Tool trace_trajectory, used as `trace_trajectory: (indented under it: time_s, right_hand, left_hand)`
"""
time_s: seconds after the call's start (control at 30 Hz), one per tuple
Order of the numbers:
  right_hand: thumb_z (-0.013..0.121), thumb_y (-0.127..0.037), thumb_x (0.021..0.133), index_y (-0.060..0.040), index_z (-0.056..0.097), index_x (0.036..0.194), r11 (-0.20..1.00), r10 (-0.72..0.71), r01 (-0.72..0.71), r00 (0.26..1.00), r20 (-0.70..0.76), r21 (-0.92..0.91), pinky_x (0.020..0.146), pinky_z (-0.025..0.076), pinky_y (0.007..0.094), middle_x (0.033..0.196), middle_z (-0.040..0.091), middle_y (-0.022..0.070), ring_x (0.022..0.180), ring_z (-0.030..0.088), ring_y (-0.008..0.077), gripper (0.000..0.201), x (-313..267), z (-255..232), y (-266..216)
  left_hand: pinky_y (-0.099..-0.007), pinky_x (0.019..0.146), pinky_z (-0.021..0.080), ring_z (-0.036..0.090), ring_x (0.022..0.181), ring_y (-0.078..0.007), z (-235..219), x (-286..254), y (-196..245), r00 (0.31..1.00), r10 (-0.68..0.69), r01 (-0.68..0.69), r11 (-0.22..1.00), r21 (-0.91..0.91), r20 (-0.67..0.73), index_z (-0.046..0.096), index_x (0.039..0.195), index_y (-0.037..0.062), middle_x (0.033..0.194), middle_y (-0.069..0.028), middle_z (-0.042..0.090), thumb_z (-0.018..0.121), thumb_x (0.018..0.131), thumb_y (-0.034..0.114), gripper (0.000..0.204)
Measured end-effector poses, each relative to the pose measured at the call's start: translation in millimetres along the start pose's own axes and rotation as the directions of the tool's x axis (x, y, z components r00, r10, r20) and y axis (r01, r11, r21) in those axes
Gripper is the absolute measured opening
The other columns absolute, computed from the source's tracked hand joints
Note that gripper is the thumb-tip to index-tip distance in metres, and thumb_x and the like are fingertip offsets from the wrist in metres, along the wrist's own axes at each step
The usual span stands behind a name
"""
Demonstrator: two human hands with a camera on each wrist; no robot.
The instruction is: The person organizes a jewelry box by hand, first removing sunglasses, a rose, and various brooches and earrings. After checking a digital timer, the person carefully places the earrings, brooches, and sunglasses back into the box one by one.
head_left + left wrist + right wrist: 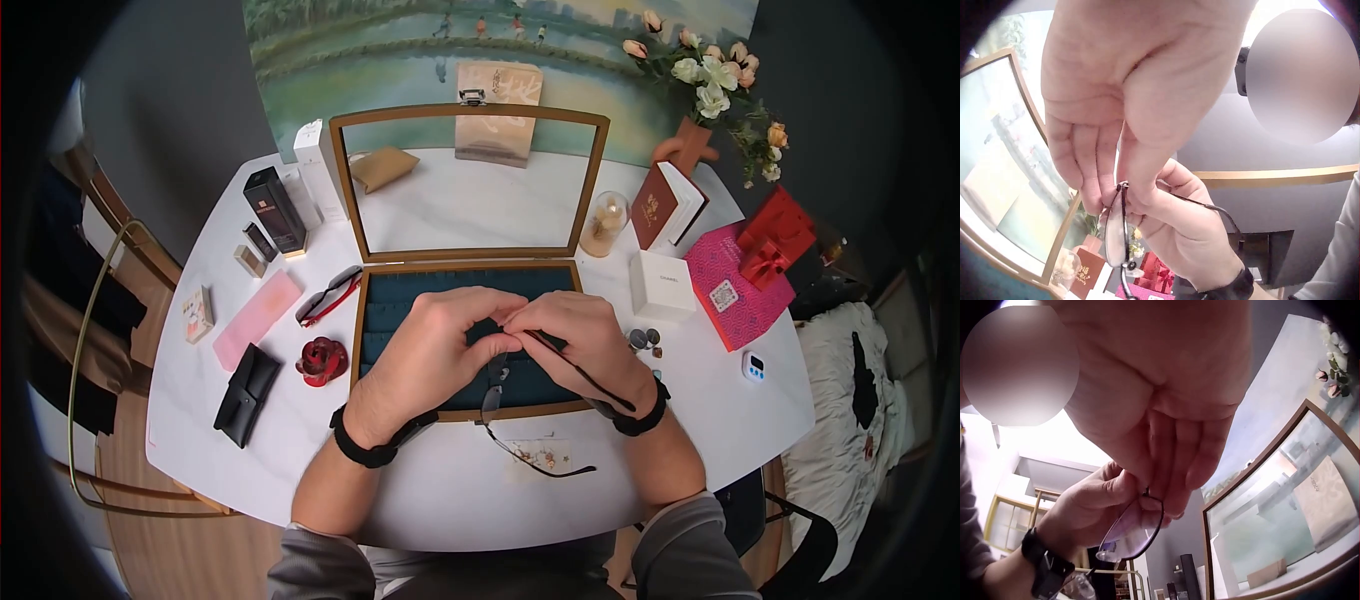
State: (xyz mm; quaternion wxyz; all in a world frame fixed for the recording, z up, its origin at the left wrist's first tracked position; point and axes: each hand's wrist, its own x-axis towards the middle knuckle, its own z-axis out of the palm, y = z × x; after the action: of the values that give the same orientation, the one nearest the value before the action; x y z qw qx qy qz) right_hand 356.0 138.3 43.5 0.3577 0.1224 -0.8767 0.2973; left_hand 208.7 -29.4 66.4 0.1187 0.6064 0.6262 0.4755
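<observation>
A pair of thin dark-framed glasses (492, 402) hangs between the hands above a wooden display case (590, 405) with a dark teal lining and a raised glass lid. My left hand (440, 345) pinches the frame near one lens's outer corner, seen close in the left wrist view, where the lens (1116, 234) points down. My right hand (580, 350) pinches the same corner by the hinge, fingertips meeting the left ones; one temple arm runs beneath its palm. In the right wrist view the lens (1132, 531) hangs under the fingertips. The other temple arm (540, 465) extends low over the table.
Red-framed sunglasses (330, 297), a red rose (322, 361) and a black case (247, 394) lie left of the display case. To the right stand a white box (661, 285), a red book (667, 205) and a pink bag (735, 285). A small card (540, 455) lies in front.
</observation>
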Motion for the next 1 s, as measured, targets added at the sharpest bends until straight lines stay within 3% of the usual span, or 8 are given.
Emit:
trace_trajectory:
  time_s: [0.13,0.27,0.37,0.63,0.7,0.77,0.83,1.0]
  right_hand:
    - [0.081,0.0,0.09,-0.0026,0.078,0.105,0.984,0.145,-0.15,0.988,0.058,0.1,0.074,0.056,0.0376,0.094,0.074,0.0103,0.082,0.072,0.0289,0.016,-2,-3,2]
    - [0.084,0.002,0.088,-0.0034,0.08,0.107,0.999,0.019,-0.019,1.0,0.009,0.035,0.074,0.054,0.0332,0.095,0.074,0.0083,0.08,0.069,0.0245,0.019,6,-7,0]
    - [0.084,0.004,0.088,-0.0033,0.081,0.108,0.978,0.175,-0.173,0.985,-0.009,0.12,0.074,0.052,0.0297,0.095,0.073,0.006,0.08,0.065,0.0201,0.022,5,-11,-7]
    - [0.079,0.013,0.092,0.0082,0.075,0.107,0.761,0.478,-0.298,0.858,-0.188,0.577,0.087,0.06,0.0274,0.102,0.077,0.0104,0.094,0.074,0.016,0.016,-5,-29,-8]
    - [0.077,0.012,0.094,0.009,0.075,0.108,0.736,0.477,-0.246,0.85,-0.225,0.63,0.089,0.061,0.0278,0.101,0.077,0.0115,0.096,0.076,0.0173,0.015,-7,-33,-4]
    - [0.078,0.012,0.093,0.0078,0.077,0.107,0.759,0.47,-0.225,0.839,-0.274,0.611,0.081,0.059,0.0266,0.098,0.077,0.0105,0.091,0.074,0.0159,0.015,-3,-32,-6]
    - [0.079,0.011,0.09,0.0044,0.081,0.105,0.969,0.211,-0.165,0.942,-0.261,0.185,0.072,0.054,0.0265,0.094,0.075,0.0094,0.083,0.07,0.0158,0.017,1,-38,-4]
    - [0.079,0.009,0.088,0.0015,0.083,0.104,0.984,0.171,-0.163,0.975,-0.144,0.066,0.064,0.047,0.0285,0.089,0.072,0.0088,0.076,0.065,0.0167,0.018,6,-40,-17]
  left_hand:
    - [-0.0369,0.091,0.062,0.078,0.1,-0.035,4,1,-2,1.0,-0.007,0.007,0.999,-0.035,0.004,0.076,0.122,-0.0016,0.111,-0.0179,0.08,0.086,0.087,0.003,0.037]
    - [-0.037,0.089,0.062,0.078,0.098,-0.034,9,1,-5,0.998,-0.012,0.014,1.0,0.027,-0.056,0.077,0.12,-0.0014,0.108,-0.0177,0.08,0.083,0.089,-0.002,0.032]
    - [-0.0386,0.081,0.062,0.077,0.091,-0.035,9,1,-6,0.992,0.057,-0.05,0.997,0.065,-0.115,0.078,0.111,-0.0016,0.1,-0.0181,0.079,0.082,0.089,-0.001,0.022]
    - [-0.0359,0.081,0.059,0.076,0.088,-0.028,-5,1,-11,0.961,0.083,-0.05,0.99,0.13,-0.265,0.078,0.097,-0.0035,0.094,-0.0143,0.08,0.083,0.09,0.0,0.01]
    - [-0.0352,0.069,0.057,0.074,0.081,-0.0278,-8,2,-14,0.923,0.156,-0.117,0.985,0.13,-0.352,0.077,0.096,-0.0035,0.088,-0.0133,0.077,0.082,0.092,0.001,0.008]
    - [-0.0351,0.071,0.058,0.074,0.083,-0.0265,-12,0,-9,0.934,0.103,-0.066,0.991,0.119,-0.342,0.078,0.097,-0.0032,0.089,-0.0124,0.077,0.082,0.092,0.001,0.008]
    - [-0.0348,0.073,0.057,0.073,0.082,-0.0263,-13,1,-7,0.93,0.121,-0.104,0.992,0.066,-0.347,0.079,0.099,-0.0023,0.088,-0.0126,0.077,0.082,0.092,0.002,0.009]
    - [-0.0336,0.072,0.054,0.07,0.075,-0.0225,-17,-4,-3,0.972,0.093,-0.093,0.996,0.011,-0.213,0.081,0.099,-0.0002,0.082,-0.0094,0.076,0.083,0.093,0.005,0.009]
